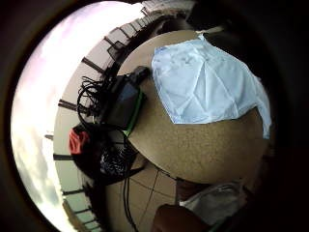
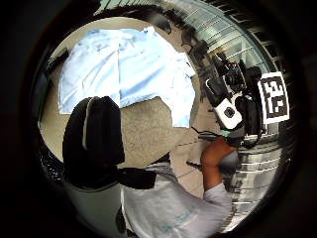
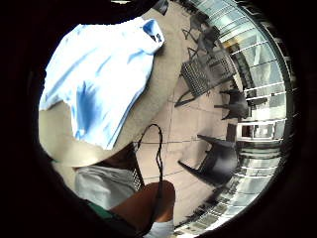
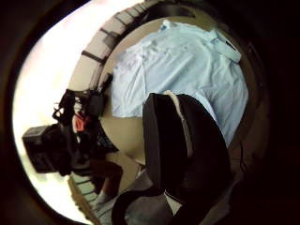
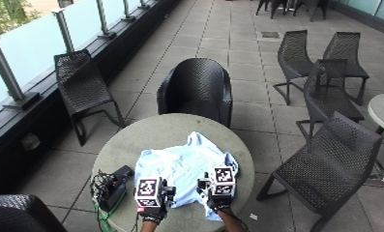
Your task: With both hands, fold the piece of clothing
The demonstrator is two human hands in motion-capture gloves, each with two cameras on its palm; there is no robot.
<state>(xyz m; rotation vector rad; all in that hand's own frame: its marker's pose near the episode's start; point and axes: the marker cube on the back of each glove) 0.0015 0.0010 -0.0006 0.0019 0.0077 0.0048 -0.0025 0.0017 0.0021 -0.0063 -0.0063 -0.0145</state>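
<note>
The outside view looks down from behind; all four palm views face the same shirt (image 5: 182,166) from above.

— That shirt (image 5: 182,170) below both hands: thin, smooth pale-blue cloth, matt and creased.

— And the round table (image 5: 154,130) under it looks like speckled stone, rough and dull. The chairs (image 5: 195,90) beyond are black woven wicker, matt too.

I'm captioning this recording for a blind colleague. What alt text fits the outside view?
A light blue shirt lies spread on a round table on a terrace, with two black-gloved hands, left hand and right hand, over its near edge. Black wicker chairs surround the table.
</note>
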